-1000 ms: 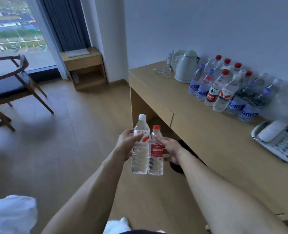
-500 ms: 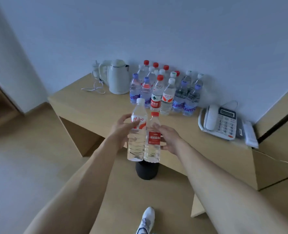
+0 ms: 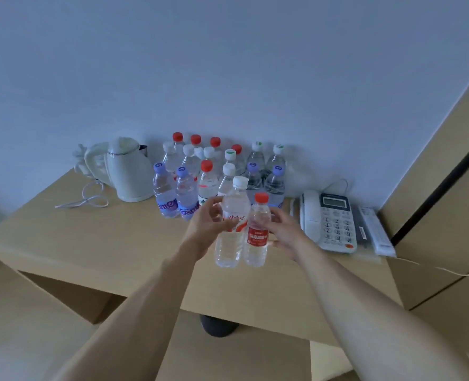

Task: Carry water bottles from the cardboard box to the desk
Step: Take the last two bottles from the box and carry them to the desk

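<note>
Risk: setting these down could knock the crowded bottle cluster (image 3: 217, 171) at 12 o'clock, w/ phone (image 3: 328, 221) tight at 3 o'clock. Left hand (image 3: 204, 222) grips the white-cap bottle (image 3: 232, 224), right hand (image 3: 284, 229) grips the red-cap bottle (image 3: 256, 232); both clear, upright, touching, held over the table (image 3: 90, 237). Kettle (image 3: 127, 171) at 10 o'clock.

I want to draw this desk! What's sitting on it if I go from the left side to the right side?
White cord → white kettle → group of standing water bottles → white desk phone → white remote. In front, two more bottles are held up in the hands, not set down yet.
</note>
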A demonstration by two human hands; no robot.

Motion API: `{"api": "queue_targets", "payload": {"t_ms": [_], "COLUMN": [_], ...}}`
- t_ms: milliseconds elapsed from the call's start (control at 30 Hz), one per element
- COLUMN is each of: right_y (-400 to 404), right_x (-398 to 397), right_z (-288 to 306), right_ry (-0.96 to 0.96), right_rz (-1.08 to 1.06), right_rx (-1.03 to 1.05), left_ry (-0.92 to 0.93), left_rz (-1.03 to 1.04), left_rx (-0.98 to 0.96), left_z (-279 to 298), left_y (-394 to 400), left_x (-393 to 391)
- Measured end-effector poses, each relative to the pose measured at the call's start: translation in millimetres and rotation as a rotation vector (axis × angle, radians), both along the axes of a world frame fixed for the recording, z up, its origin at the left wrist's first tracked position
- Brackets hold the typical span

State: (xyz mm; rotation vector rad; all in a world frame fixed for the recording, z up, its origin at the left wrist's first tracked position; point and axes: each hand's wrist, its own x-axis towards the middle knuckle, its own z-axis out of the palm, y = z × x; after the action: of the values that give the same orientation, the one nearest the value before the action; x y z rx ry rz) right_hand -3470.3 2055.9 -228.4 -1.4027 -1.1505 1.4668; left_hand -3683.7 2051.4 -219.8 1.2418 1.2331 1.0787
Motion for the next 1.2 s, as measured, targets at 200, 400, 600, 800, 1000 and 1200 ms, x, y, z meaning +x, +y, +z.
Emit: {"api": "queue_targets", "payload": {"t_ms": [200,400,600,800,1000,1200], "right_y": [18,28,34,39,37,36], "right_x": [35,49,47,41,39,36], "right_z": [-2,-4,-14,-20,-18,-15], "right_ry": [-0.082,-0.187,-0.370,-0.479,-0.475,-0.511], "right_rz": [-0.108,-0.086,-0.057,-0.060,-0.073,-0.138], "right_rx": [0.115,0.131,0.103,0.115,0.132,0.199], "left_ry": [0.204,0.267,0.386,0.588,0.773,1.055], "left_rz": [-0.223,-0.281,-0.308,-0.348,-0.233,-0.198], "left_rx": [0.081,0.105,0.127,0.183,0.444,0.655], "left_z": [-7,-12,-22,-16,19,47], "left_y": [39,68,77,79,79,86], "left_x": [23,35,36,26,30,45]}}
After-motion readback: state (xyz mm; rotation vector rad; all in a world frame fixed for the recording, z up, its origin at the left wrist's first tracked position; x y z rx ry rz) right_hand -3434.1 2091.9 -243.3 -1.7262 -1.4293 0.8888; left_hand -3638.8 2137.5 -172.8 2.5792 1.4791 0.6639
